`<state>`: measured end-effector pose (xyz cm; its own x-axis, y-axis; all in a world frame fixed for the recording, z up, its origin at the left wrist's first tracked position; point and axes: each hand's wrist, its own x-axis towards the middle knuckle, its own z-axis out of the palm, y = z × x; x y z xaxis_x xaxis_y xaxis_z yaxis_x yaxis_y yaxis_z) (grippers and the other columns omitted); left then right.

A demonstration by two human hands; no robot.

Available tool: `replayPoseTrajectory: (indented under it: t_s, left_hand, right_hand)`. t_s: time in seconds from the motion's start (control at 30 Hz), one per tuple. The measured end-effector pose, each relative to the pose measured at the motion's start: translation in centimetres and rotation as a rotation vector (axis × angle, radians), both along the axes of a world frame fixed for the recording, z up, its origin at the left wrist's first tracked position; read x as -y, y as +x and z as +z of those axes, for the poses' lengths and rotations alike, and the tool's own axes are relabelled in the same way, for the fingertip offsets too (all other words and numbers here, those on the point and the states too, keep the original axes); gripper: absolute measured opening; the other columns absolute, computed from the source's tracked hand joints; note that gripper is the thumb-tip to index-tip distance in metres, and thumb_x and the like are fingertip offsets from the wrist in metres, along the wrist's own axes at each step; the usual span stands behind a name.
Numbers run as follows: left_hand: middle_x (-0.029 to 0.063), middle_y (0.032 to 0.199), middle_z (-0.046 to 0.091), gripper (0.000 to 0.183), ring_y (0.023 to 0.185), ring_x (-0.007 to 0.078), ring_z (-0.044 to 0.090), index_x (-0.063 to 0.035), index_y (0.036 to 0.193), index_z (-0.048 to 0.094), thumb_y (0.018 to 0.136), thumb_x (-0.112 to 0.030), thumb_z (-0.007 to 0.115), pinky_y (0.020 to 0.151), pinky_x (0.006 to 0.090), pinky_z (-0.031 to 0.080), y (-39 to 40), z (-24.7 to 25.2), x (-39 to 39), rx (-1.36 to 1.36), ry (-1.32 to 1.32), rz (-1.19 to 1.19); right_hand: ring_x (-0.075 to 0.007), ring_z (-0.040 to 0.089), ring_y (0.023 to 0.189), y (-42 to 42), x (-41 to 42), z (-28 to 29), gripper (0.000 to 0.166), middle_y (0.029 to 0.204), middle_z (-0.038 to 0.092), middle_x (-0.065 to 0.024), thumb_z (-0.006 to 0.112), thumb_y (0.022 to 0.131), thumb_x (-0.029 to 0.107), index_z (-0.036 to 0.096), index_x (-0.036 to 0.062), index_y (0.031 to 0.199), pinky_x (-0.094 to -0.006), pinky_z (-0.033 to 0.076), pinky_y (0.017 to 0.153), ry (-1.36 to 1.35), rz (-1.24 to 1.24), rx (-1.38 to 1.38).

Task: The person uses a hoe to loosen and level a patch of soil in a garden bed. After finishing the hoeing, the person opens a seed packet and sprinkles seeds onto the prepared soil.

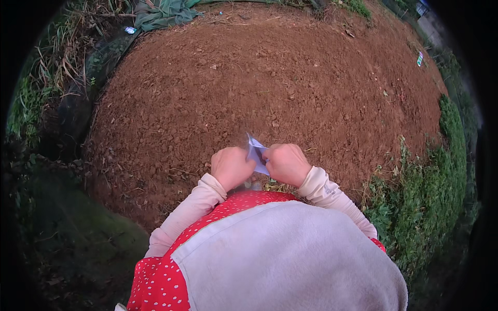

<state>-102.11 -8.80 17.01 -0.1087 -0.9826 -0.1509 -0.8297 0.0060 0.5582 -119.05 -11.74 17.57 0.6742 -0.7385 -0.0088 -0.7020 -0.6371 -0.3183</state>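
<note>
A small pale packet, paper or thin film, is pinched between my two hands in front of my body. My left hand grips its left side with curled fingers. On the other side, my right hand holds the right edge, and the packet gapes a little at the top, showing a darker inside. What it contains cannot be made out. Both hands are above loose brown soil, close to my red dotted garment.
Green netting lies bunched at the upper left, near a small printed packet. Another printed packet is on the soil at the far right. Leafy green plants border the right side, and dry stalks the left.
</note>
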Motion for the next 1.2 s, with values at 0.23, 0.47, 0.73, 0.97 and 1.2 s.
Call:
replayPoseTrajectory:
  t_s: [0.23,0.47,0.73,0.97,1.2]
  left_hand:
    - [0.0192,0.062,0.057,0.027,0.062,0.0357,0.057,-0.0031,0.063,0.061,0.067,-0.027,0.05,0.06,0.0434,0.046,-0.4,0.6,-0.4,0.073,0.008,-0.139]
    - [0.02,0.059,0.055,0.032,0.057,0.0364,0.056,-0.0003,0.059,0.058,0.073,-0.026,0.047,0.055,0.0451,0.044,-1.1,1.3,-1.1,0.062,-0.25,-0.105]
    - [0.0193,0.055,0.054,0.033,0.052,0.0353,0.054,-0.0004,0.057,0.055,0.078,-0.023,0.045,0.051,0.0439,0.043,-0.7,0.8,-2.4,0.063,-0.313,-0.202]
    - [0.0192,0.055,0.054,0.038,0.052,0.035,0.054,0.0008,0.054,0.057,0.077,-0.027,0.046,0.051,0.0433,0.043,-0.3,1.6,-3.2,0.083,-0.241,-0.036]
    - [0.0194,0.058,0.056,0.04,0.057,0.0354,0.057,0.0002,0.06,0.06,0.076,-0.034,0.047,0.054,0.0431,0.044,0.2,0.9,-3.4,-0.058,-0.195,0.085]
  right_hand:
    - [-0.0305,0.056,0.066,1.3,-1.0,1.3,0.01,0.07,0.056,-0.0119,0.055,0.074,0.012,0.056,0.0042,0.081,-0.0374,0.045,0.055,-0.149,-0.061,0.356]
    - [-0.0303,0.055,0.064,0.5,-0.5,0.9,0.008,0.069,0.055,-0.012,0.054,0.072,0.01,0.056,0.0047,0.078,-0.0382,0.045,0.054,-0.125,0.116,0.254]
    - [-0.0376,0.053,0.063,0.3,-0.9,-0.3,0.011,0.065,0.053,-0.0191,0.052,0.077,0.01,0.051,0.0004,0.072,-0.0412,0.042,0.053,-0.078,-0.181,0.352]
    - [-0.039,0.053,0.062,-1.4,0.7,0.1,0.014,0.063,0.052,-0.022,0.051,0.081,0.011,0.051,-0.0008,0.073,-0.0426,0.041,0.053,-0.171,-0.379,0.34]
    - [-0.0375,0.054,0.066,-2.3,1.7,1.5,0.011,0.068,0.054,-0.0208,0.051,0.079,0.01,0.051,-0.0003,0.075,-0.0422,0.042,0.056,-0.19,-0.42,0.375]
